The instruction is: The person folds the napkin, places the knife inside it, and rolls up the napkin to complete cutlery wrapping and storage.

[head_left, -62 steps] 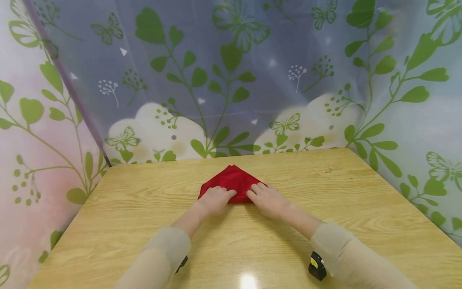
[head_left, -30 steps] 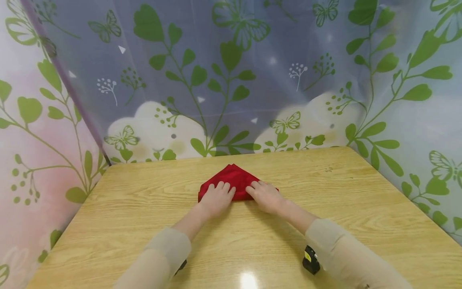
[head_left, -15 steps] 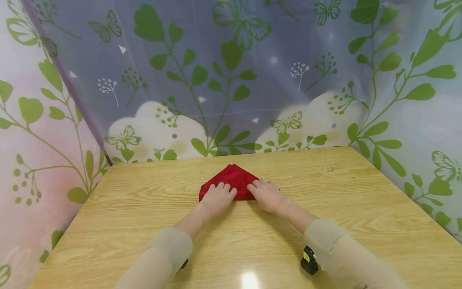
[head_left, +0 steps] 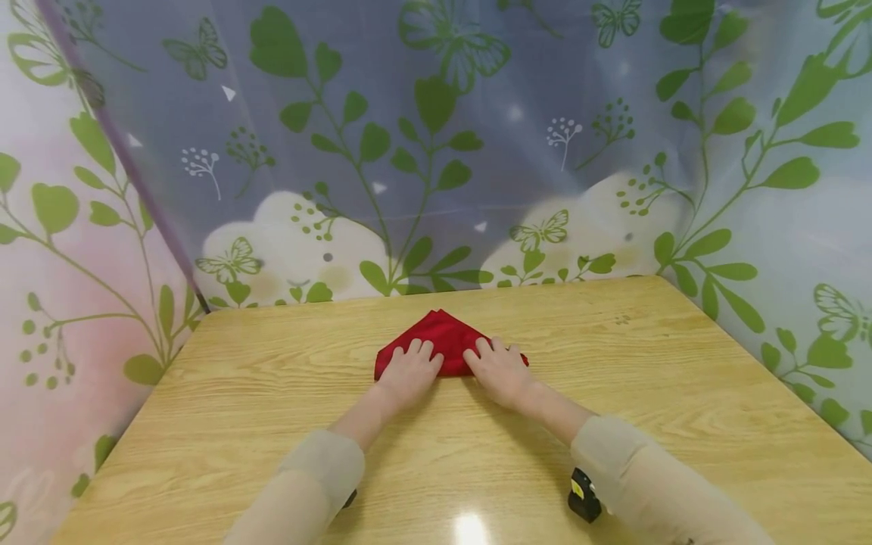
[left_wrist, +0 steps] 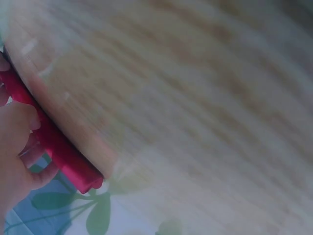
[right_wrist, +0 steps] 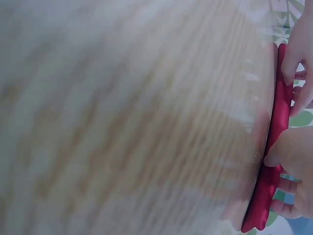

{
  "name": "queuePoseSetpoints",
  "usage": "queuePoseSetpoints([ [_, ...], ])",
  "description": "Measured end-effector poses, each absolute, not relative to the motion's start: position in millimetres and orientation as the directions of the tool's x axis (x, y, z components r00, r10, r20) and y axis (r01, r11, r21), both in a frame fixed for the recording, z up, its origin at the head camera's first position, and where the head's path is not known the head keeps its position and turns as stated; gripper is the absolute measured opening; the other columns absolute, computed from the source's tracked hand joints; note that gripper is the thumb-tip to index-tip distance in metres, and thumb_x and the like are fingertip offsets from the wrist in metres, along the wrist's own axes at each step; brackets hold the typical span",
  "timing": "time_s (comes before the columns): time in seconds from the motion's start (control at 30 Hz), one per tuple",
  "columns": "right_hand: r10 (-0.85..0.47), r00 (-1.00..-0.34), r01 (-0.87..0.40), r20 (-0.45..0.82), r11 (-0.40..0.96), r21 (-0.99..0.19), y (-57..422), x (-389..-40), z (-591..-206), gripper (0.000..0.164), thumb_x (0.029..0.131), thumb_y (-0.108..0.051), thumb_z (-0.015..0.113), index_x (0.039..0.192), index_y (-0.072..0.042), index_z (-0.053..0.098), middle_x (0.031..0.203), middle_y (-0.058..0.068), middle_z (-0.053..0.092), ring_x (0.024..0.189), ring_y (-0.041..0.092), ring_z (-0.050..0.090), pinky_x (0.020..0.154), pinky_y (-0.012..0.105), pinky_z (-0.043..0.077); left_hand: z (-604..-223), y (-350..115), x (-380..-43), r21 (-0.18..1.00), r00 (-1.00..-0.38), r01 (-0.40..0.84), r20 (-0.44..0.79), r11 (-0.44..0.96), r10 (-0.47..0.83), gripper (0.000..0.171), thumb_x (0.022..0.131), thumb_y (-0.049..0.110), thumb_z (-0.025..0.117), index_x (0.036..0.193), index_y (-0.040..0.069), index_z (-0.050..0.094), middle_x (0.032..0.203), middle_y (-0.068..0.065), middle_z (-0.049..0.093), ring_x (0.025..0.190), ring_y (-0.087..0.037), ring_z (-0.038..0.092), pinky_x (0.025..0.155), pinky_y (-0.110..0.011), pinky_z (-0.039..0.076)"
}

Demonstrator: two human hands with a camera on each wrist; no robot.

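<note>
A red cloth (head_left: 436, 337), its far side coming to a blunt point, lies on the wooden table ahead of me. Along the near side it forms a thick roll, whose layered left end shows in the left wrist view. My left hand (head_left: 410, 372) grips the left part of this roll, thumb on the near face and fingers reaching over the top. The right hand (head_left: 502, 372) holds the right part the same way, thumb pointing inward. Between the two thumbs a short stretch of the roll (right_wrist: 279, 117) is uncovered. The fingers hide part of the cloth.
The table (head_left: 272, 409) has a light wood grain and a glossy surface. Behind it and at both sides hang printed curtains (head_left: 327, 151) with green leaves and butterflies. A black device (head_left: 583, 494) sits under the right sleeve (head_left: 654, 477).
The near edge of the cloth has shifted slightly away from me, and my fingers reach a bit farther over it. The right forearm has moved a little inward. Both hands stay on the cloth.
</note>
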State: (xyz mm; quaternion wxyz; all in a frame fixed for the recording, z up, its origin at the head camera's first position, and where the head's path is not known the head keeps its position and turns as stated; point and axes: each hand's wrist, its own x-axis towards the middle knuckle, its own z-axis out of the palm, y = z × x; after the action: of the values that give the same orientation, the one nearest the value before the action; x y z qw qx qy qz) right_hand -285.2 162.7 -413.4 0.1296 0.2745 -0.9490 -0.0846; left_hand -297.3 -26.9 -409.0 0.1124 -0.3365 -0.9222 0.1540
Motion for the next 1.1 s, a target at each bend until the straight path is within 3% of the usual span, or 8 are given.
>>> queuePoseSetpoints([
  [0.23,-0.533,-0.819,-0.488,0.211,0.841,0.233,160.2,-285.3,-414.2,0.021,0.084,-0.015,0.066,0.095,-0.007,0.050,0.093,0.013,0.049,0.086,0.033,0.050,0.062,0.048,0.045,-412.2,-25.5,-295.7,-0.439,-0.725,0.570,0.127,0.694,0.677,0.028,0.090,0.016,0.058,0.117,0.008,0.061,0.098,-0.009,0.054,0.092,-0.024,0.048,0.071,-0.036,0.045],
  [0.5,-0.521,-0.829,-0.480,0.205,0.850,0.218,159.7,-288.5,-411.4,0.022,0.083,-0.014,0.068,0.096,-0.006,0.051,0.092,0.013,0.052,0.087,0.033,0.053,0.062,0.047,0.046,-411.8,-21.9,-295.8,-0.416,-0.716,0.572,0.167,0.707,0.678,0.015,0.088,0.014,0.061,0.100,0.007,0.060,0.087,-0.009,0.056,0.083,-0.023,0.052,0.067,-0.034,0.046],
  [0.8,-0.597,-0.776,-0.522,0.205,0.789,0.323,163.5,-292.3,-414.3,0.017,0.085,-0.015,0.063,0.096,-0.007,0.052,0.093,0.011,0.054,0.086,0.030,0.055,0.062,0.041,0.048,-411.4,-20.9,-295.9,-0.368,-0.740,0.578,0.140,0.729,0.658,0.016,0.087,0.014,0.063,0.100,0.007,0.060,0.088,-0.009,0.057,0.084,-0.024,0.053,0.067,-0.035,0.047],
  [1.1,-0.588,-0.796,-0.553,0.143,0.803,0.220,166.7,-297.4,-405.0,0.029,0.082,-0.023,0.069,0.100,-0.008,0.052,0.097,0.011,0.058,0.088,0.030,0.057,0.068,0.044,0.050,-408.9,-20.4,-296.4,-0.338,-0.754,0.576,0.132,0.744,0.643,0.020,0.087,0.015,0.062,0.104,0.007,0.055,0.093,-0.010,0.058,0.086,-0.025,0.054,0.069,-0.037,0.047],
])
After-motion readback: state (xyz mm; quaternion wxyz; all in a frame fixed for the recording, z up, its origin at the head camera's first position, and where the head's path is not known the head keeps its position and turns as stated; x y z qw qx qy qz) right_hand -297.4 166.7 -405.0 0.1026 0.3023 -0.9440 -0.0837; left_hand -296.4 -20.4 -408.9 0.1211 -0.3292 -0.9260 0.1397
